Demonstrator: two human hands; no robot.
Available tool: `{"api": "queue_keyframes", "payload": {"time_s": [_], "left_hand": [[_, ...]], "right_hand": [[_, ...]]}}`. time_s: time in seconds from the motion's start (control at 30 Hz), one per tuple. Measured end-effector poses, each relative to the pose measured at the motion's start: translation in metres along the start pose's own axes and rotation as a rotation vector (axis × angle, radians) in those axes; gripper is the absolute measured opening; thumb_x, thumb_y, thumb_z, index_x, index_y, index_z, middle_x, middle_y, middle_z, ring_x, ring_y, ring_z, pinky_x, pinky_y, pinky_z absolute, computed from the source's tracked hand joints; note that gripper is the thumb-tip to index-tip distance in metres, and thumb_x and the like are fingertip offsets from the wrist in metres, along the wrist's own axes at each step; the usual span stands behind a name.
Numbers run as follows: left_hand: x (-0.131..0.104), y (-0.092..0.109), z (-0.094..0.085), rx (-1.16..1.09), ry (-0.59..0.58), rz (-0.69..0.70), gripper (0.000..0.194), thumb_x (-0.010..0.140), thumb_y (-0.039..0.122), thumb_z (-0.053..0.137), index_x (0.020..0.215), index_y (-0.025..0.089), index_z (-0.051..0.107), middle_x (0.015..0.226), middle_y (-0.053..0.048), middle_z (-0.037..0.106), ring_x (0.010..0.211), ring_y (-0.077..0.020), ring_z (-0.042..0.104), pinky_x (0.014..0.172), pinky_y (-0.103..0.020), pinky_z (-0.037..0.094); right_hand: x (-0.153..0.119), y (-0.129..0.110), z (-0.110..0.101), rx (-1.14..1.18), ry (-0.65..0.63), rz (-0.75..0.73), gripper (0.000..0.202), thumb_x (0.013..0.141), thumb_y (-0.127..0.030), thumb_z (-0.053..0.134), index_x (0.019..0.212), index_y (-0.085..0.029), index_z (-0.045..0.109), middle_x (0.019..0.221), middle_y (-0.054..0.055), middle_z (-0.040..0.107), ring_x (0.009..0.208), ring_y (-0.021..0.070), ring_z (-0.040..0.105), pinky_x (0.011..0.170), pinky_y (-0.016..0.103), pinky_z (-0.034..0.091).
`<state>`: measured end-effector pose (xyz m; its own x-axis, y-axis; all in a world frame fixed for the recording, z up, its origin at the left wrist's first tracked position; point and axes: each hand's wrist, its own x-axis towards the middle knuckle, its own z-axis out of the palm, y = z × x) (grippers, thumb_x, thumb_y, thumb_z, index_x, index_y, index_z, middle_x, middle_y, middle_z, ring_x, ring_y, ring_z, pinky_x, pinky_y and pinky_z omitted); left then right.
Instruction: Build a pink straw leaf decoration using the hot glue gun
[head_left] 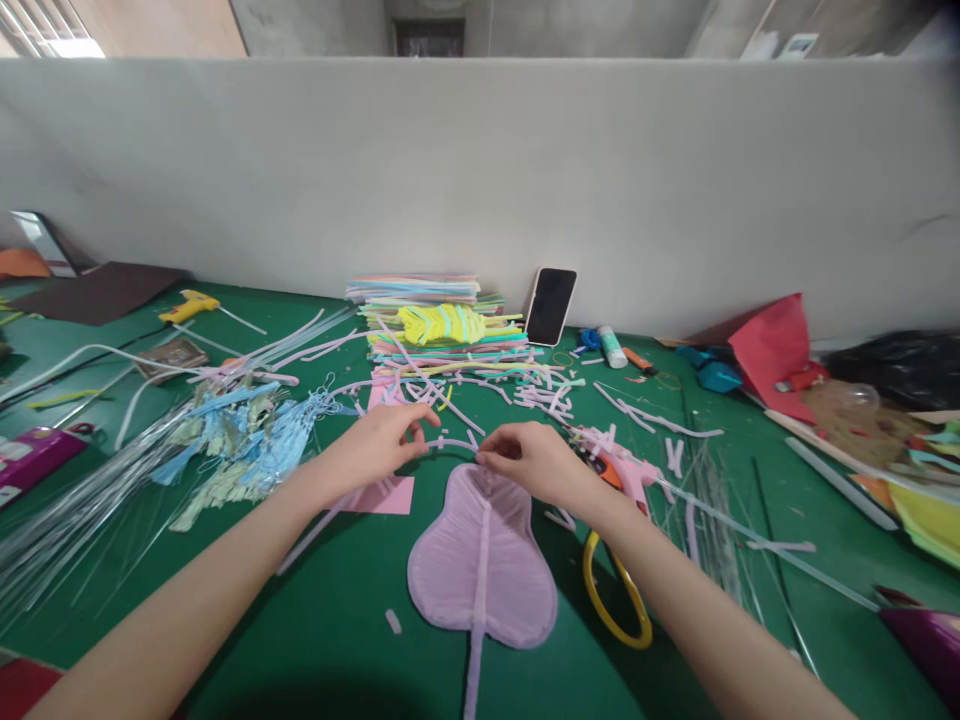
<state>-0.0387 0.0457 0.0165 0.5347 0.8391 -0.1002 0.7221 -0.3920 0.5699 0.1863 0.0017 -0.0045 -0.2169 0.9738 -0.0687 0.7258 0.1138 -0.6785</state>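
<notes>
A lilac leaf-shaped fabric piece (pixel 480 560) with a pale centre rib lies flat on the green table (pixel 322 630) in front of me. My right hand (pixel 532 462) pinches its top edge. My left hand (pixel 379 440) pinches one end of a thin curved lilac strip (pixel 450 443) that runs across to the right hand's fingertips. A pink paper square (pixel 390 495) lies under my left wrist.
A stack of coloured strips and paper (pixel 435 325) and a dark phone (pixel 551 305) stand at the back. Blue fringed pieces (pixel 247 440) and clear rods lie left. A pink glue gun (pixel 626 470), yellow ring (pixel 611 595), glue stick (pixel 611 347) and red paper (pixel 772 350) lie right.
</notes>
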Motion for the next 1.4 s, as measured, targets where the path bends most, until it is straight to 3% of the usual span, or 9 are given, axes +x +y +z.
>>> {"api": "queue_keyframes", "payload": {"time_s": [0.17,0.33,0.53,0.7,0.8,0.97,1.1,1.3,1.4], "left_hand": [[-0.001,0.002,0.001,-0.253,0.012,-0.060,0.032,0.081,0.037,0.058,0.108,0.020,0.063,0.079,-0.001,0.065,0.059,-0.0143,0.061,0.054,-0.023,0.044],[0.000,0.010,0.000,-0.659,-0.223,-0.215,0.051,0.083,0.050,0.059,0.123,0.019,0.055,0.079,-0.002,0.069,0.043,-0.0097,0.059,0.044,-0.020,0.041],[0.005,0.001,0.002,-0.603,-0.186,-0.254,0.038,0.075,0.052,0.069,0.077,0.014,0.063,0.062,-0.004,0.068,0.055,-0.0165,0.067,0.048,-0.021,0.047],[-0.013,0.002,-0.004,-0.689,-0.339,-0.320,0.048,0.073,0.062,0.066,0.083,0.015,0.065,0.075,-0.007,0.070,0.064,-0.0215,0.071,0.055,-0.028,0.054],[-0.028,0.013,-0.009,-0.689,-0.456,-0.373,0.056,0.077,0.066,0.058,0.102,0.018,0.068,0.089,-0.011,0.072,0.070,-0.0229,0.071,0.054,-0.027,0.053],[-0.032,0.013,-0.009,-0.397,-0.424,-0.199,0.053,0.084,0.062,0.052,0.110,0.021,0.071,0.084,-0.007,0.068,0.067,-0.0168,0.063,0.049,-0.020,0.045],[-0.021,-0.001,-0.001,-0.447,-0.517,-0.172,0.055,0.086,0.064,0.049,0.107,0.017,0.068,0.091,-0.006,0.066,0.066,-0.0127,0.057,0.052,-0.020,0.043],[-0.007,-0.011,0.009,-0.451,-0.353,-0.151,0.060,0.083,0.066,0.050,0.111,0.014,0.063,0.093,-0.008,0.067,0.082,-0.0192,0.062,0.072,-0.028,0.051],[-0.002,-0.012,0.007,-0.520,-0.225,-0.160,0.057,0.085,0.060,0.051,0.123,0.017,0.057,0.115,-0.010,0.064,0.094,-0.0215,0.065,0.073,-0.029,0.054]], "right_hand": [[0.002,0.004,0.001,-0.005,-0.003,-0.011,0.018,0.078,-0.030,0.063,0.083,-0.019,0.075,0.067,0.001,0.070,0.059,0.0134,0.056,0.057,0.025,0.037],[0.002,0.001,-0.005,0.026,0.002,-0.056,0.019,0.081,-0.030,0.060,0.083,-0.021,0.076,0.076,0.001,0.073,0.068,0.0146,0.057,0.063,0.025,0.039],[0.001,-0.002,-0.008,0.100,0.001,-0.052,0.014,0.077,-0.029,0.065,0.078,-0.021,0.076,0.074,0.001,0.073,0.066,0.0144,0.058,0.064,0.025,0.040],[0.007,0.011,-0.005,0.268,-0.032,0.024,0.021,0.076,-0.037,0.065,0.075,-0.017,0.073,0.056,-0.001,0.065,0.047,0.0105,0.052,0.049,0.023,0.040],[0.009,0.018,-0.004,0.353,-0.028,0.054,0.024,0.077,-0.040,0.063,0.077,-0.017,0.070,0.060,0.000,0.066,0.047,0.0103,0.053,0.045,0.022,0.041],[0.007,0.018,-0.008,0.417,-0.088,0.064,0.025,0.078,-0.041,0.062,0.077,-0.016,0.069,0.065,0.002,0.069,0.045,0.0089,0.051,0.040,0.020,0.040],[0.007,0.016,-0.008,0.426,-0.113,0.037,0.018,0.079,-0.034,0.064,0.078,-0.016,0.069,0.070,0.002,0.070,0.051,0.0088,0.055,0.049,0.021,0.046],[0.006,0.019,-0.005,0.418,-0.106,0.057,0.018,0.076,-0.021,0.064,0.094,-0.017,0.066,0.078,0.003,0.073,0.070,0.0146,0.067,0.065,0.026,0.051],[0.005,0.018,-0.006,0.403,-0.101,0.040,0.015,0.076,-0.022,0.065,0.090,-0.017,0.068,0.078,0.003,0.072,0.071,0.0148,0.066,0.066,0.027,0.050]]}}
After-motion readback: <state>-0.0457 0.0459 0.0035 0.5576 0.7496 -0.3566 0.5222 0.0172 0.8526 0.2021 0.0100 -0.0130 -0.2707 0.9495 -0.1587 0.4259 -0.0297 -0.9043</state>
